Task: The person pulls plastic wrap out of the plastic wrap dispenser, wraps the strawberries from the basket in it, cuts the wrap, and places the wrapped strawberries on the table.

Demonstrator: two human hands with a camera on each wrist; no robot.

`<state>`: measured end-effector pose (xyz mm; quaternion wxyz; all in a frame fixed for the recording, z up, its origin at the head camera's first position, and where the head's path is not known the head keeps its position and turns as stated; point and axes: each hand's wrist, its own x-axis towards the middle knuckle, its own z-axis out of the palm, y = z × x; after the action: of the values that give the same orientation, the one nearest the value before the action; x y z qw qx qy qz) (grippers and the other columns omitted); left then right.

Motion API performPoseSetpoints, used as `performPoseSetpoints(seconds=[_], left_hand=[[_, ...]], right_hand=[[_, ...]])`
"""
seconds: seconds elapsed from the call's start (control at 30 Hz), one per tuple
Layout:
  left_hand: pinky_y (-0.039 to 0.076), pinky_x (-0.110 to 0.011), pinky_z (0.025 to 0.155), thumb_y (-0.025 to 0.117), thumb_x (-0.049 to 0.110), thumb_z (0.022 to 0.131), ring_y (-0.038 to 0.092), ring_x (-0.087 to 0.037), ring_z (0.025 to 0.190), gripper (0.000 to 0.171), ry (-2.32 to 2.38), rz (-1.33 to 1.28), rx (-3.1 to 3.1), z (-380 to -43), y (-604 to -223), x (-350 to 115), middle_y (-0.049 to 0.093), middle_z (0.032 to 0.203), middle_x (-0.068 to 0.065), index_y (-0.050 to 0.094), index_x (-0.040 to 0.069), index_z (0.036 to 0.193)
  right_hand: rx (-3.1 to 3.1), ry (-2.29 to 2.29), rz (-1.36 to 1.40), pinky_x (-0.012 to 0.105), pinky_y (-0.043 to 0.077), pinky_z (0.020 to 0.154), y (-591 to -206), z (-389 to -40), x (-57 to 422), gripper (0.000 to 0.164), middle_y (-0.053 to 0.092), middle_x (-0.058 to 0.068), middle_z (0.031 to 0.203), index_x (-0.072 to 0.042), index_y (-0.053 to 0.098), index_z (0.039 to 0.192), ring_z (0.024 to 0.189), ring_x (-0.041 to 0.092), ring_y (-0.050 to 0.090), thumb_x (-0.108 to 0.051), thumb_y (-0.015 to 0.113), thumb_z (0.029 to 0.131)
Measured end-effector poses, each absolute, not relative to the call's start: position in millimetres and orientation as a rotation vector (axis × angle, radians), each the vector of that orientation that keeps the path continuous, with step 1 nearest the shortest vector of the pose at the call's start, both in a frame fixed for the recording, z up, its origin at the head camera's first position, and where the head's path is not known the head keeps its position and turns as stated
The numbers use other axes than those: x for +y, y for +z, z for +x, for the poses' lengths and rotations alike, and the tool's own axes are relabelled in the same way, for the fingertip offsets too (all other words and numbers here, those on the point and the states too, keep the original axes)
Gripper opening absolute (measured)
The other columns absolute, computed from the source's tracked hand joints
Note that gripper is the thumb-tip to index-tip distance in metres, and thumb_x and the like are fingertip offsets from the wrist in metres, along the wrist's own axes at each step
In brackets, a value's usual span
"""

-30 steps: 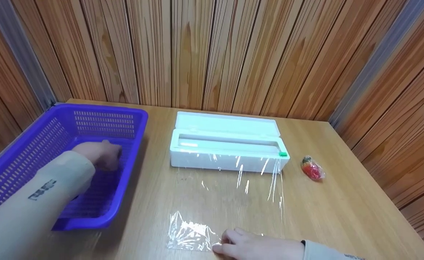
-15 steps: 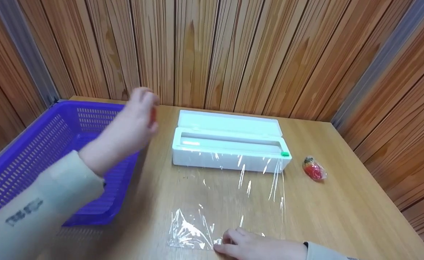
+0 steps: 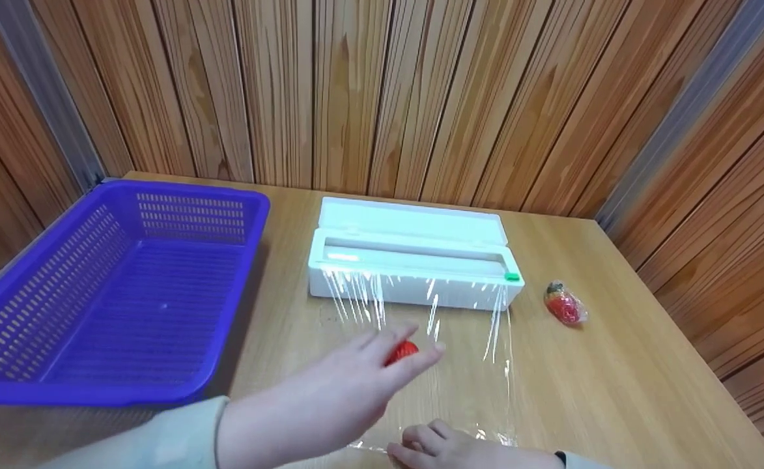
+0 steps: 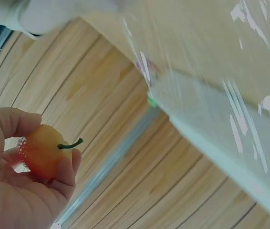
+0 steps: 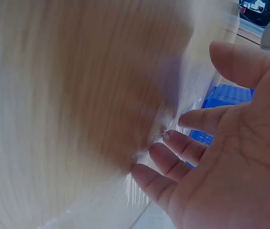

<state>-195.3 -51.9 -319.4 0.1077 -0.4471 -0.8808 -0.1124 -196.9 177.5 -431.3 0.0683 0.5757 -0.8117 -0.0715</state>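
Note:
My left hand [image 3: 336,391] holds a strawberry-like fruit [image 4: 46,150] between thumb and fingers, over the sheet of cling film [image 3: 466,365]. The fruit is yellow-orange near its green stem and dimpled red at the other end. In the head view only a red bit of it shows between the fingers. My right hand [image 3: 450,448] rests at the film's near edge, fingertips touching it, thumb apart from the fingers in the right wrist view. The film runs back to a white cling film dispenser [image 3: 414,290], its lid raised and a green slider at its right end.
A purple plastic basket [image 3: 222,339] stands at the table's left with nothing in it. Right of the dispenser lies a strawberry [image 3: 565,307] wrapped in film. Wood-panelled walls [image 3: 382,98] close off the back and sides.
My left hand has come up out of the basket with the fruit and moved right and nearer, over the film. My right hand has stayed at the film's near edge.

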Motion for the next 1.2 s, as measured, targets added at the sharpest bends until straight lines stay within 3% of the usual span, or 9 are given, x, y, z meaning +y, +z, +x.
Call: performPoseSetpoints(seconds=[0.2, 0.37, 0.47, 0.53, 0.7, 0.77, 0.93, 1.1, 1.2], left_hand=[[0.045, -0.034, 0.091, 0.057, 0.019, 0.083, 0.048, -0.022, 0.115, 0.067, -0.345, -1.338, -2.593, -198, -352, -41, 0.042, 0.134, -0.007, 0.020, 0.018, 0.140], [0.046, -0.031, 0.090, 0.055, 0.022, 0.085, 0.049, -0.016, 0.112, 0.058, -0.424, -1.396, -2.644, -205, -375, -28, 0.047, 0.128, -0.002, 0.028, 0.016, 0.136], [0.048, -0.029, 0.085, 0.054, 0.024, 0.086, 0.050, -0.013, 0.108, 0.053, -0.431, -1.441, -2.701, -211, -386, -20, 0.049, 0.124, 0.001, 0.033, 0.018, 0.134], [0.049, -0.026, 0.083, 0.053, 0.023, 0.086, 0.051, -0.012, 0.104, 0.050, -0.407, -1.467, -2.727, -215, -394, -16, 0.051, 0.120, 0.002, 0.035, 0.018, 0.132], [0.050, -0.021, 0.073, 0.055, 0.018, 0.083, 0.051, -0.010, 0.096, 0.047, -0.303, -1.469, -2.727, -220, -410, -9, 0.054, 0.111, 0.002, 0.041, 0.018, 0.127], [0.050, -0.020, 0.069, 0.056, 0.017, 0.082, 0.051, -0.010, 0.093, 0.044, -0.270, -1.448, -2.719, -222, -413, -7, 0.055, 0.106, 0.003, 0.044, 0.018, 0.124], [0.049, -0.020, 0.066, 0.061, 0.017, 0.078, 0.050, -0.010, 0.083, 0.033, -0.213, -1.410, -2.726, -227, -415, -4, 0.055, 0.095, 0.004, 0.049, 0.018, 0.109], [0.048, -0.020, 0.062, 0.066, 0.020, 0.074, 0.050, -0.009, 0.075, 0.033, -0.156, -1.427, -2.703, -230, -417, -5, 0.054, 0.090, 0.004, 0.048, 0.021, 0.102], [0.047, -0.020, 0.064, 0.065, 0.022, 0.075, 0.049, -0.009, 0.074, 0.032, -0.144, -1.447, -2.694, -230, -417, -5, 0.054, 0.089, 0.004, 0.048, 0.021, 0.102]], right_hand=[[-2.548, -0.328, 1.782, 0.019, 0.044, 0.080, -427, -192, 177, 0.054, 0.043, -0.001, 0.127, -0.014, 0.032, 0.135, 0.101, 0.011, 0.047, -0.046, 0.029, 0.092], [-2.396, -0.423, 1.767, 0.017, 0.046, 0.077, -434, -189, 179, 0.052, 0.039, -0.001, 0.134, -0.018, 0.033, 0.135, 0.100, 0.010, 0.050, -0.043, 0.038, 0.090], [-2.283, -0.456, 1.647, 0.015, 0.046, 0.076, -446, -186, 179, 0.049, 0.040, -0.002, 0.132, -0.020, 0.035, 0.134, 0.100, 0.008, 0.051, -0.040, 0.040, 0.089], [-2.182, -0.477, 1.568, 0.016, 0.046, 0.080, -455, -185, 178, 0.042, 0.043, -0.002, 0.129, -0.021, 0.037, 0.132, 0.103, 0.009, 0.051, -0.035, 0.033, 0.093], [-1.817, -0.448, 1.377, 0.018, 0.048, 0.078, -481, -190, 174, 0.036, 0.059, -0.003, 0.110, -0.021, 0.056, 0.114, 0.098, 0.009, 0.057, -0.014, 0.027, 0.092], [-1.779, -0.394, 1.340, 0.019, 0.049, 0.075, -487, -189, 172, 0.033, 0.062, -0.002, 0.107, -0.020, 0.059, 0.108, 0.094, 0.010, 0.059, -0.013, 0.033, 0.090], [-1.906, -0.354, 1.298, 0.020, 0.049, 0.077, -513, -184, 177, 0.031, 0.059, 0.003, 0.117, -0.020, 0.058, 0.112, 0.100, 0.012, 0.058, -0.023, 0.038, 0.088], [-1.686, -0.501, 1.336, 0.023, 0.048, 0.082, -553, -203, 193, 0.035, 0.056, 0.009, 0.121, -0.017, 0.055, 0.117, 0.107, 0.016, 0.056, -0.017, 0.038, 0.086], [-1.539, -0.517, 1.338, 0.021, 0.048, 0.079, -551, -211, 194, 0.034, 0.060, 0.007, 0.114, -0.016, 0.058, 0.113, 0.102, 0.015, 0.058, -0.014, 0.040, 0.084]])
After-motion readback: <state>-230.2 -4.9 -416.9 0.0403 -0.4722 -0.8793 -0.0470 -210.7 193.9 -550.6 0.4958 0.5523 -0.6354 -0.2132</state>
